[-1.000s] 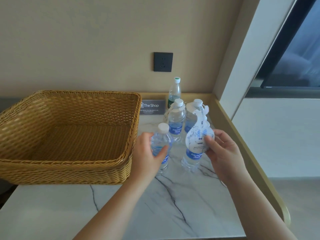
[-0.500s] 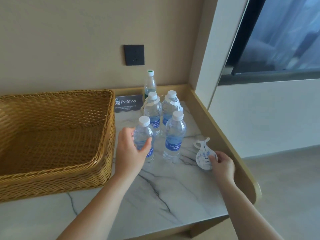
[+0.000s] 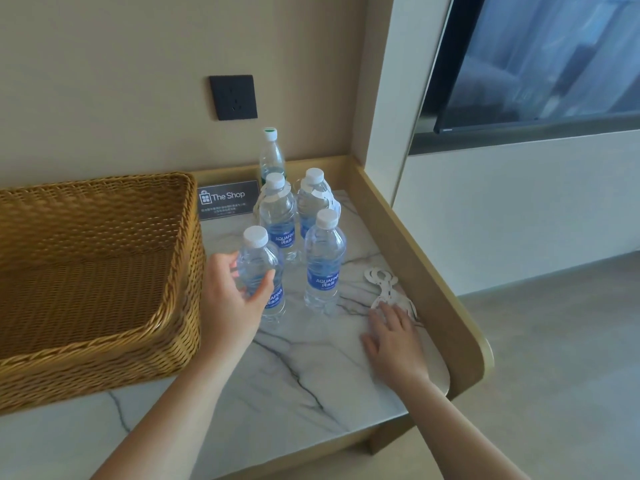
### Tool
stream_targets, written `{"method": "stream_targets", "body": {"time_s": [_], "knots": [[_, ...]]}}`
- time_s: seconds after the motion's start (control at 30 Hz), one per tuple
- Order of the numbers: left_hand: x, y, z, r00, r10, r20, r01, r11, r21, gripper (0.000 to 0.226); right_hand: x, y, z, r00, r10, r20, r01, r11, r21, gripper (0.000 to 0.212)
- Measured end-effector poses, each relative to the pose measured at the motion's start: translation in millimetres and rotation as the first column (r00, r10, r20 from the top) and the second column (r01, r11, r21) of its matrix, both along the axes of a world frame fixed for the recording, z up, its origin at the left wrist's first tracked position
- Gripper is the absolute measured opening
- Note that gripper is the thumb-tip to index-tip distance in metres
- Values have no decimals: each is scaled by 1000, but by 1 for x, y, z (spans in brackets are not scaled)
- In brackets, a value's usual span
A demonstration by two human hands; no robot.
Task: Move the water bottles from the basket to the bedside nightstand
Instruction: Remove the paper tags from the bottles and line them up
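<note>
The left hand (image 3: 235,296) is wrapped around the front-left water bottle (image 3: 261,271), which stands upright on the marble desk (image 3: 311,375) just right of the wicker basket (image 3: 97,271). Four more bottles stand close behind and beside it. The right hand (image 3: 394,337) lies flat and open on the desk, fingertips touching a white paper tag (image 3: 382,285).

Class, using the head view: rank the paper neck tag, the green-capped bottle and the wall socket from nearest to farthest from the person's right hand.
From the right hand:
1. Paper neck tag, flat on the marble, under the fingertips.
2. Green-capped bottle, upright at the back against the wall.
3. Wall socket, above that bottle.
</note>
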State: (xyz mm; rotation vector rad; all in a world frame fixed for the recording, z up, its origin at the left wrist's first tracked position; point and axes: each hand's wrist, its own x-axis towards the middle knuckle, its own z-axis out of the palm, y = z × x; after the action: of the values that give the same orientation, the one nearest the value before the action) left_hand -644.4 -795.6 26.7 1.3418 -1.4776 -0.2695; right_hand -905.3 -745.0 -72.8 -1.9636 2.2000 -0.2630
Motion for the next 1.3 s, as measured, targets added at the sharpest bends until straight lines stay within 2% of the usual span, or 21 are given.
{"method": "stream_targets", "body": {"time_s": [0.3,0.47,0.6,0.77,0.93,1.03,1.13,1.23,1.3], "knots": [[3,-2,-3,999,-13,-50,15,999,39,51,-2,-3,4,1000,-3,20,1,998,65,58],[5,-1,-1,996,-46,-82,51,996,69,51,11,-29,54,959,31,282,27,980,-198,48],[5,0,1,994,-52,-96,59,996,68,49,16,-80,105,874,49,484,108,951,-291,43],[6,-1,4,994,-62,-92,72,991,110,49,23,-148,136,809,77,583,44,981,-191,61],[0,1,10,998,0,-55,9,989,150,53,28,-179,128,780,107,617,-108,994,-36,82],[-4,3,18,999,4,-40,2,988,157,61,29,-181,120,703,95,705,-64,995,-70,75],[-8,1,41,999,29,28,-30,998,53,65,28,-178,120,661,111,742,-23,992,-127,63],[-17,-6,77,986,-1,169,23,992,-127,53,26,-175,128,654,136,744,15,981,-192,68],[-29,-13,96,964,-65,259,110,980,-165,42,25,-175,135,667,150,730,29,973,-227,71]]}}
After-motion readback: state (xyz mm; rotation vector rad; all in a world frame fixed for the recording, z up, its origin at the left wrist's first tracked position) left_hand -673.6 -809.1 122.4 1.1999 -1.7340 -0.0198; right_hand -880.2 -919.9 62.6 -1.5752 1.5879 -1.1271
